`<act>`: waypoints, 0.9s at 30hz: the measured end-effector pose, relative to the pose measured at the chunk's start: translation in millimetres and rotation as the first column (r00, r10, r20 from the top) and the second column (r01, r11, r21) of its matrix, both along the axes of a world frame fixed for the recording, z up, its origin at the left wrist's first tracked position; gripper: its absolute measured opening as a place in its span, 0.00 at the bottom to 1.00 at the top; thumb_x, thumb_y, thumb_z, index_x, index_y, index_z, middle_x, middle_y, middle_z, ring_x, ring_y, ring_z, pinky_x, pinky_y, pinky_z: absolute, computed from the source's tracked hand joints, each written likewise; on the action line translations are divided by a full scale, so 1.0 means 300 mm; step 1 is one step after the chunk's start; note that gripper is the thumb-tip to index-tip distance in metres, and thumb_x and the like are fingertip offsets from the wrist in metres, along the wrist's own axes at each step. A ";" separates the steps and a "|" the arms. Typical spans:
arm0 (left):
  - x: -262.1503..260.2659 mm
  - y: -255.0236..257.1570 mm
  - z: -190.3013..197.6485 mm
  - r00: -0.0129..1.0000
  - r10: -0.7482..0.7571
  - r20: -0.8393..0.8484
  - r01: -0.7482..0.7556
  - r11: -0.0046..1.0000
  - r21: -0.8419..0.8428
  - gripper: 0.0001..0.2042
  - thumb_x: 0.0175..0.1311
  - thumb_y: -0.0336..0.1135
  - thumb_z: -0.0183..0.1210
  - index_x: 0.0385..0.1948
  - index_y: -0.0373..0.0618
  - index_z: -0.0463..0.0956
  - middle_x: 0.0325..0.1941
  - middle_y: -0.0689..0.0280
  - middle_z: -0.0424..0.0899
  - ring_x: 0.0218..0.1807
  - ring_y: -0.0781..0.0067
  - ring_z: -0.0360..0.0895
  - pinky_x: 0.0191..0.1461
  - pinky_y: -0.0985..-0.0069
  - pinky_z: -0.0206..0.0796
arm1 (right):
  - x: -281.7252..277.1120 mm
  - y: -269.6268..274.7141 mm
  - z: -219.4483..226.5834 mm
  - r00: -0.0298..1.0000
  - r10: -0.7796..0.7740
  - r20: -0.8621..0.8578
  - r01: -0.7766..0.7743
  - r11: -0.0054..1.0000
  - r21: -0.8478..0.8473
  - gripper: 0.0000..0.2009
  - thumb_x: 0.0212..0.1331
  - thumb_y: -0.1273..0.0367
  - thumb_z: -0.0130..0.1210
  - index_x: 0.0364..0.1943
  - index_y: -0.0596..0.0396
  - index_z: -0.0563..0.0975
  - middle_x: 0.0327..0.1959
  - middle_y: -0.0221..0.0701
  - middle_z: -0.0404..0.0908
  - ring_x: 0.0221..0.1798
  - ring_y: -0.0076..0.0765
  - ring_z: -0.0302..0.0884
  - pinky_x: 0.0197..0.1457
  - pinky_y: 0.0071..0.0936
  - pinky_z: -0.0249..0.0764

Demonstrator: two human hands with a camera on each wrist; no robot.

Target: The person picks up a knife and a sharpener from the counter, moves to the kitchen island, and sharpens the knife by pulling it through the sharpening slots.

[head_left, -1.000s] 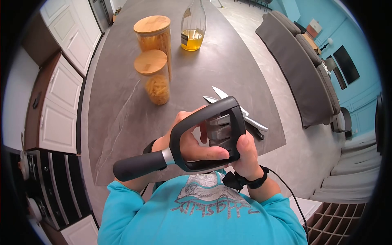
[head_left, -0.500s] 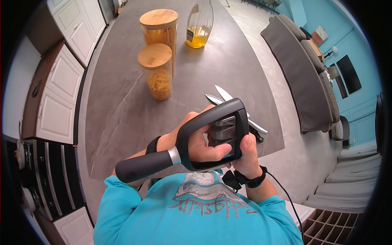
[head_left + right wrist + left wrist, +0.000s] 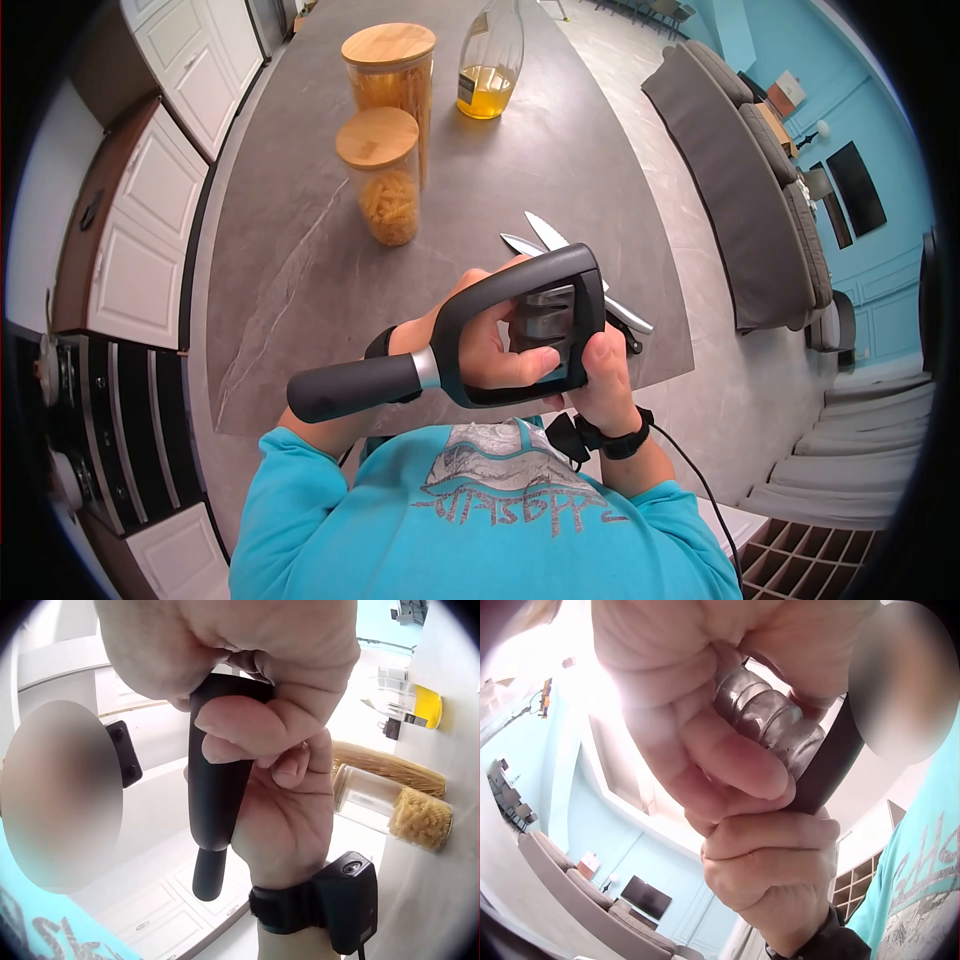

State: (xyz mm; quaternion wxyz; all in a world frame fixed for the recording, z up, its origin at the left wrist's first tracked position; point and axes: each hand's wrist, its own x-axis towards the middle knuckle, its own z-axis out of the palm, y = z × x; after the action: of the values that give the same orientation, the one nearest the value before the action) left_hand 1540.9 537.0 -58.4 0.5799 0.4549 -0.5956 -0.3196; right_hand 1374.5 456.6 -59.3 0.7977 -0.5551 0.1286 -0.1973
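In the head view a black knife sharpener (image 3: 355,388) is held up in front of the chest, its handle pointing left. A ribbed, shiny insert (image 3: 545,322) sits in its frame. My left hand (image 3: 490,358) reaches around the frame and grips the insert, thumb across the front; in the left wrist view fingers curl over the ribbed insert (image 3: 761,712). My right hand (image 3: 608,388) pinches the frame's far end, its thumb lying along the black edge. Two crossed knives (image 3: 626,313), one silver-handled and one dark-handled, lie on the counter behind, partly hidden by the sharpener.
A short jar of pasta (image 3: 390,205) and a taller spaghetti jar (image 3: 405,85), both wooden-lidded, stand on the grey counter (image 3: 290,240). Farther back is a bottle with yellow liquid (image 3: 487,90). A cable (image 3: 697,480) runs from the right wrist.
The sharpener and both hands hold nearly the same pose, with the handle slightly higher than half a second ago. The view has shifted a little since one second ago.
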 end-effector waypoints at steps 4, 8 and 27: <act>0.003 -0.002 0.005 1.000 -0.022 0.014 0.021 0.997 0.080 0.26 0.46 0.39 0.64 0.47 0.34 0.69 0.33 0.59 0.81 0.31 0.71 0.78 0.39 0.75 0.72 | -0.020 -0.016 -0.011 0.999 -0.013 -0.036 0.010 0.996 -0.090 0.32 0.63 0.47 0.47 0.56 0.65 0.66 0.36 0.30 0.75 0.27 0.16 0.72 0.24 0.14 0.69; 0.010 -0.025 -0.039 0.996 0.016 0.091 -0.007 0.994 -0.105 0.31 0.43 0.46 0.71 0.46 0.36 0.71 0.33 0.61 0.80 0.31 0.68 0.78 0.37 0.75 0.71 | 0.009 0.006 -0.006 0.981 -0.165 0.098 0.177 0.977 -0.121 0.30 0.62 0.51 0.51 0.56 0.66 0.66 0.38 0.31 0.75 0.35 0.21 0.74 0.34 0.18 0.73; -0.075 -0.059 -0.057 0.976 -0.008 -0.219 0.026 0.997 0.078 0.19 0.52 0.36 0.63 0.42 0.32 0.74 0.32 0.60 0.82 0.33 0.77 0.78 0.39 0.76 0.75 | -0.027 -0.080 -0.047 0.989 -0.134 0.067 0.149 0.925 -0.349 0.17 0.69 0.59 0.44 0.38 0.62 0.76 0.21 0.19 0.66 0.26 0.14 0.57 0.28 0.16 0.56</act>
State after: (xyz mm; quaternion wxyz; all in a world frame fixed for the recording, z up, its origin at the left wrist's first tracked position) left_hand 1518.3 519.3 -75.4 0.6202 0.4350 -0.5187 -0.3964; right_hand 1366.3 432.6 -73.4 0.6714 -0.6743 0.1140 -0.2855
